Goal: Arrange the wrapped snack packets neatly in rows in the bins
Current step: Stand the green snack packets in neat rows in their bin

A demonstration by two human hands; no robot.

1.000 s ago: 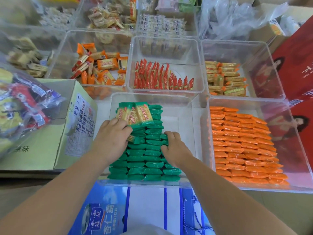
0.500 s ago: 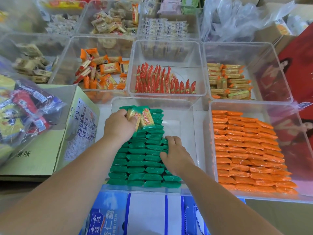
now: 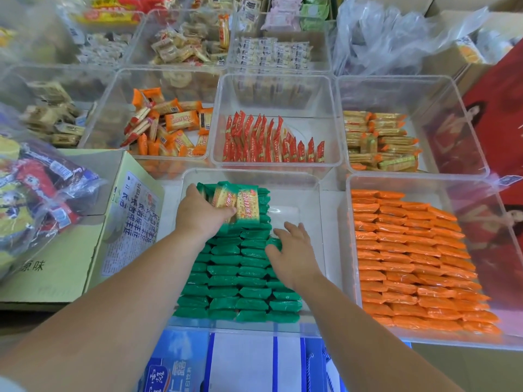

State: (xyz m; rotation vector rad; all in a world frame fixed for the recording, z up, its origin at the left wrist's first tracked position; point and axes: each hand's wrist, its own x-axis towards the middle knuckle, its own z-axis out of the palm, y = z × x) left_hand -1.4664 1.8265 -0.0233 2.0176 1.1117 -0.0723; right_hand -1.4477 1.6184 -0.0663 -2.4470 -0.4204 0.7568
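Here, in the clear square plastic bin (image 3: 283,214), green foil-wrapped snack packets (image 3: 237,281) fill tight rows | our left hand (image 3: 199,217) grasps a fanned handful (image 3: 244,206) at the far end, likely to extend them | our right hand (image 3: 295,258), fingers relaxed, braces the flank.

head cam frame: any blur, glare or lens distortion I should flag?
Head view: centre sharp, print legible on the green packets in the left hand; top-left bins soft; wide-angle lens bows the near bin's rim; mild glare on its bare floor; the orange-packet bin's right wall mirrors the red box.
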